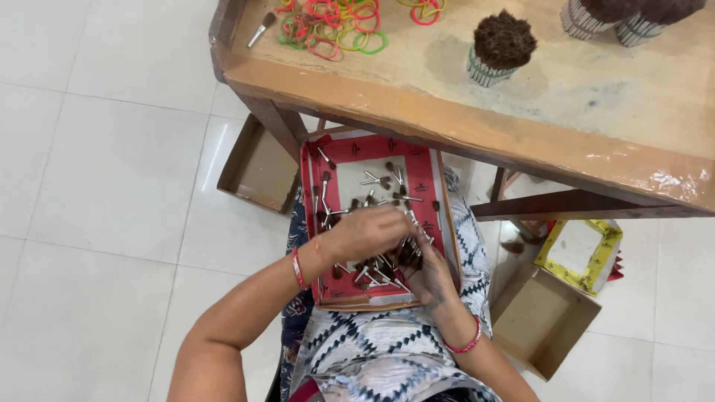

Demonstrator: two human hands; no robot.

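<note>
Three banded bundles [497,46] stand finished on the worktop [462,119], upper right. Many loose small brushes [376,181] remain in the red tray [424,179] at centre. Left hand [365,232] hovers blurred, grip unclear; right hand [428,275] clasps a gathered bunch [408,254].

Both forearms bare, no sleeves in view. Left hand [365,232]: red bangle [298,268] at the wrist, with a thin red thread band [319,251] just beyond it toward 2 o'clock. Right hand [430,277]: one red bangle [465,346] at the wrist. Garment [387,350]: white fabric printed with dark blue zigzag and diamond pattern, covering torso and lap.
</note>
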